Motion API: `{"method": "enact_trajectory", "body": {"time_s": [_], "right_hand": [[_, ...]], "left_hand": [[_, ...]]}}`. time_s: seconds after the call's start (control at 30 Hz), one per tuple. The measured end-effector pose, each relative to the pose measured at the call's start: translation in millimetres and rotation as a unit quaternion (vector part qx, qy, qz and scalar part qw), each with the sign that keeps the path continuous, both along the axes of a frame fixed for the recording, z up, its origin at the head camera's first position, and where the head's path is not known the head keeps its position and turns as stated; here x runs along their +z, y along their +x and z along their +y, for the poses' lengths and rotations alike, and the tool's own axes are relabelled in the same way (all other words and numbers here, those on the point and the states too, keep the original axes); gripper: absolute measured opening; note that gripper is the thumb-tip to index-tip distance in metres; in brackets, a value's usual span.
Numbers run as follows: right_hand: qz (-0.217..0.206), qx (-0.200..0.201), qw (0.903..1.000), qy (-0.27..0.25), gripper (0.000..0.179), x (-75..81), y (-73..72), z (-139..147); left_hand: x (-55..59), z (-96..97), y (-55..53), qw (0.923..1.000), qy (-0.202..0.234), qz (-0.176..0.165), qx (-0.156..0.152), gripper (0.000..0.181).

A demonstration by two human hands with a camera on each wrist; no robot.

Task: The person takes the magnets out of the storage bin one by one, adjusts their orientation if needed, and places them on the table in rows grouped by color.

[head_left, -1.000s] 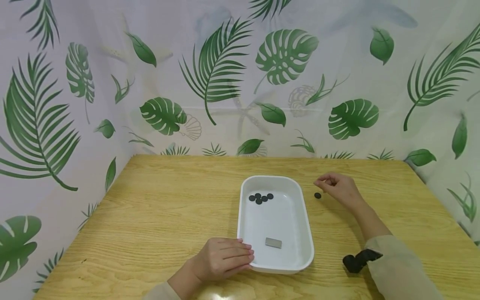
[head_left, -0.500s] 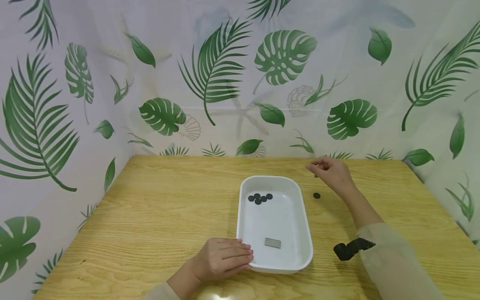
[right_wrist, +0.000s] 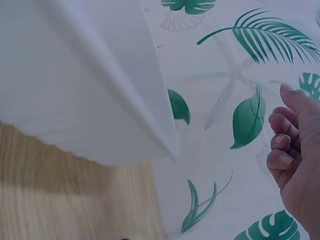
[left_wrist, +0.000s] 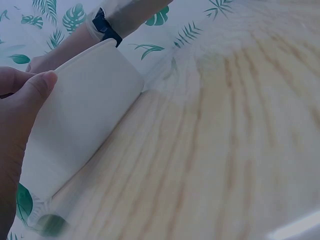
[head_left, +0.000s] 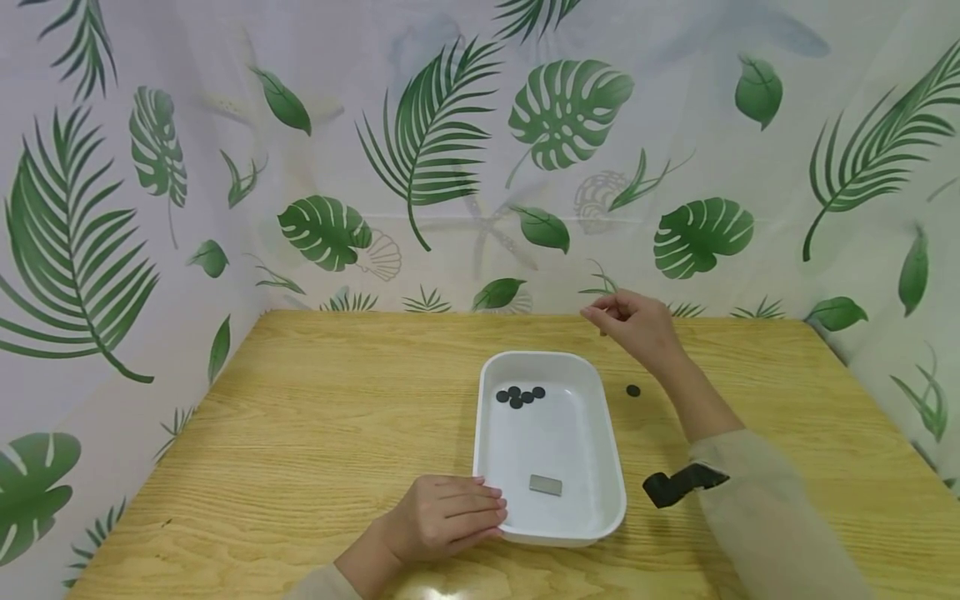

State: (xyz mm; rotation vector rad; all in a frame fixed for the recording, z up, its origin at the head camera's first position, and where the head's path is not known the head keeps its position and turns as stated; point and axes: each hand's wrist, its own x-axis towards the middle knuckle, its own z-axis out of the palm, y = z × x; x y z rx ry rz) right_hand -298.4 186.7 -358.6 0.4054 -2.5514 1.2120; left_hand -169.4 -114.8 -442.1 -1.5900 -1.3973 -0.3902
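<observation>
My left hand (head_left: 450, 515) holds the near-left corner of a white plastic tray (head_left: 613, 433). In the left wrist view its thumb (left_wrist: 42, 85) lies against the tray's outer wall near the rim. Small round black discs (head_left: 516, 403) cluster at the tray's far left, and a grey rectangular bar (head_left: 545, 485) lies near its front. My right hand (head_left: 637, 329) is raised beyond the tray's far-right corner, thumb and fingertips drawn together. The right wrist view shows curled fingers (right_wrist: 282, 142), but whether something small is pinched there is hidden.
One black disc (head_left: 633, 390) lies on the wooden table (head_left: 337, 417) to the right of the tray. A leaf-patterned cloth (head_left: 450, 167) rises behind the table and along both sides. A black strap with a wrist camera (head_left: 675, 485) sits on the right sleeve.
My right hand has risen and moved left, away from the lone disc toward the tray's far side. The left hand, tray, bar and visible discs have stayed in place.
</observation>
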Motion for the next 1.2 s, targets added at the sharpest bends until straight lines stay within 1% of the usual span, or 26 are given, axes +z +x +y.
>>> {"method": "enact_trajectory", "body": {"time_s": [0.23, 0.53, 0.73, 0.93, 1.2], "right_hand": [[0.007, 0.022, 0.9993, -0.029, 0.029, 6.8, -1.5, -17], [0.016, 0.045, 0.9976, -0.049, 0.026, 6.4, -2.0, -38], [0.023, 0.061, 0.9955, -0.068, 0.021, 0.3, -1.6, -52], [0.021, 0.056, 0.9958, -0.069, 0.02, -12.1, -5.4, -60], [-0.001, 0.059, 0.995, -0.081, 0.019, -28.2, -11.5, -72]], "left_hand": [[-0.2, 0.0, 0.0, 1.0, 0.001, 0.0, 0.001, 0.015], [-0.6, 0.5, -0.4, 1.0, 0.003, 0.002, 0.002, 0.015], [-0.9, 0.0, 0.4, 1.0, 0.002, -0.003, 0.003, 0.015], [-1.1, -0.3, 0.8, 1.0, 0.001, -0.005, 0.004, 0.015], [-1.2, -0.4, -0.5, 1.0, 0.005, -0.002, 0.006, 0.015]]}}
